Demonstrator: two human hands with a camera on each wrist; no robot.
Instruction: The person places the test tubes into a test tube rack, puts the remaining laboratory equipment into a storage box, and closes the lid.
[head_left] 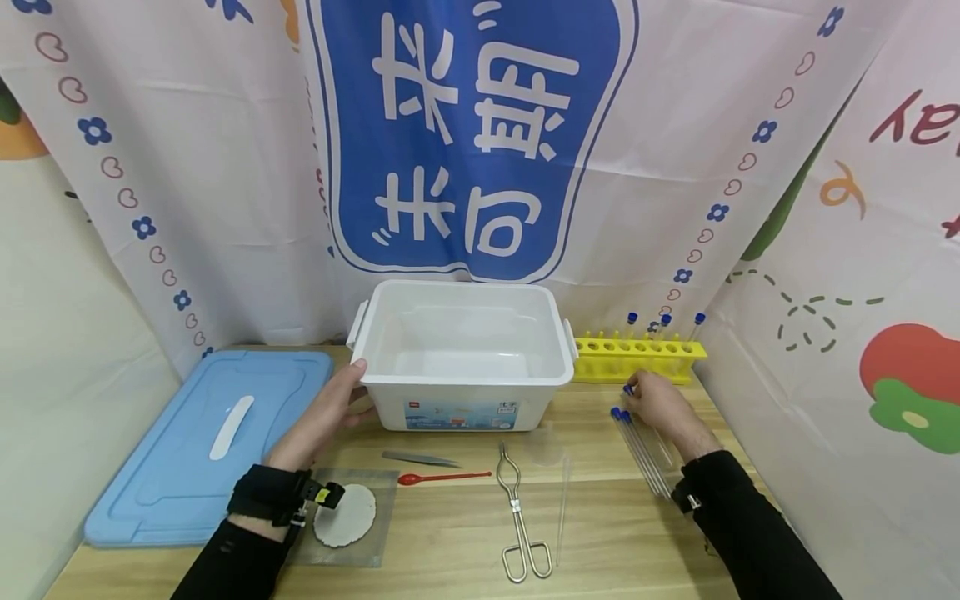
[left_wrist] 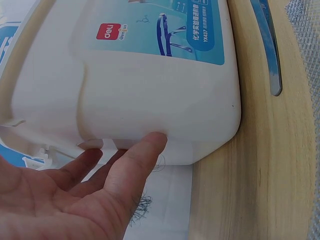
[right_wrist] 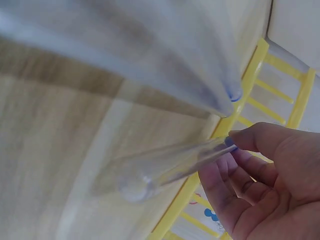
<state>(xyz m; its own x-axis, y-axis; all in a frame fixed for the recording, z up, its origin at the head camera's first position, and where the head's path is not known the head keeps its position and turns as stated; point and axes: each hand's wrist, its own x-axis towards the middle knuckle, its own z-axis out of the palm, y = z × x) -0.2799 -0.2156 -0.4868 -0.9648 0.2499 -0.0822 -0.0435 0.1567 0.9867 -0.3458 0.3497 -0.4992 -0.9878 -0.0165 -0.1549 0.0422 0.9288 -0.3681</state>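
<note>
Tube (right_wrist: 175, 162), clear with a blue cap, slants across the middle of the right wrist view, its capped end pinched between thumb and fingers of the right hand (head_left: 663, 408). In the head view, that hand works right of centre, just in front of a yellow rack (head_left: 596, 368). Three blue-capped tubes (head_left: 632, 319) stand upright in the rack; more capped tubes (head_left: 642, 454) lie on the wooden table (head_left: 450, 533), below and beside the hand.

Left hand (head_left: 337, 408), left of centre: fingers extended, touching the side of a white bin (head_left: 390, 407), not clenched. Bin sits mid-frame, open top up, label facing the viewer.

Blue lid (head_left: 176, 392) lies flat at left. Lower centre: tweezers (head_left: 422, 459), red spoon (head_left: 450, 477), metal tongs (head_left: 516, 505), thin clear rod (head_left: 562, 512). Lower left: mesh square (head_left: 386, 504) bearing a white disc (head_left: 348, 517), partly behind the wrist strap (head_left: 262, 493).
</note>
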